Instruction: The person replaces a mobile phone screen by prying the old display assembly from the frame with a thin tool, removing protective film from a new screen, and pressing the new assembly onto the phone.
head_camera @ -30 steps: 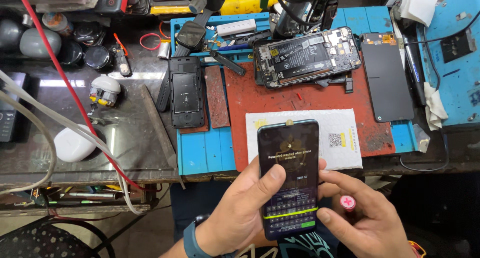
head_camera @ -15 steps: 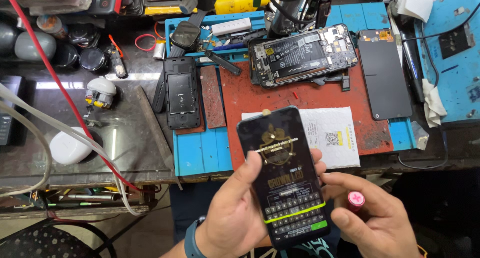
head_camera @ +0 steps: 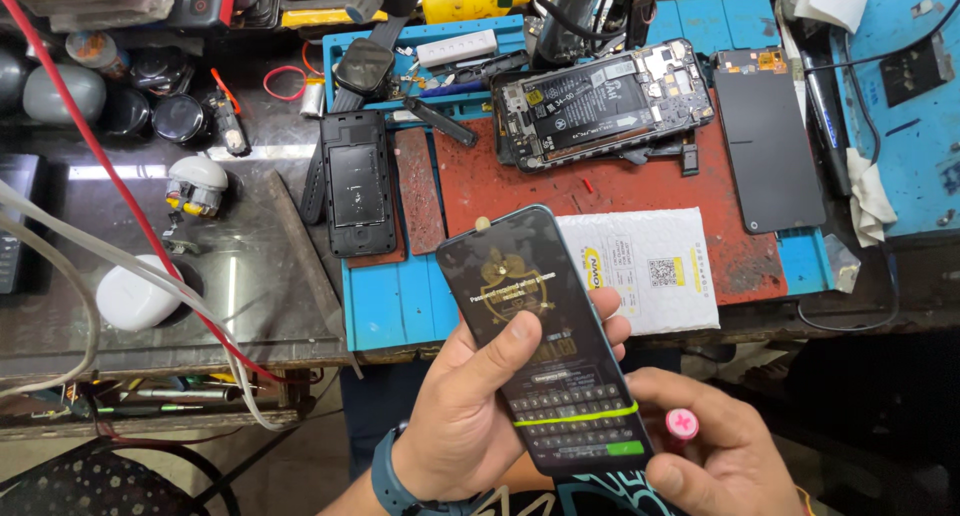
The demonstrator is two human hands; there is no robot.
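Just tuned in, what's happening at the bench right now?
A person holds a lit smartphone in the left hand, thumb on its screen above an on-screen keyboard. The right hand steadies the phone's lower edge and holds a pink-capped tool. An opened phone lies on the red mat behind.

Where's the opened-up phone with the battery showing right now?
In the head view the opened phone lies at the upper middle of the bench, on the far edge of the red mat, with the loose black screen panel just to its right.
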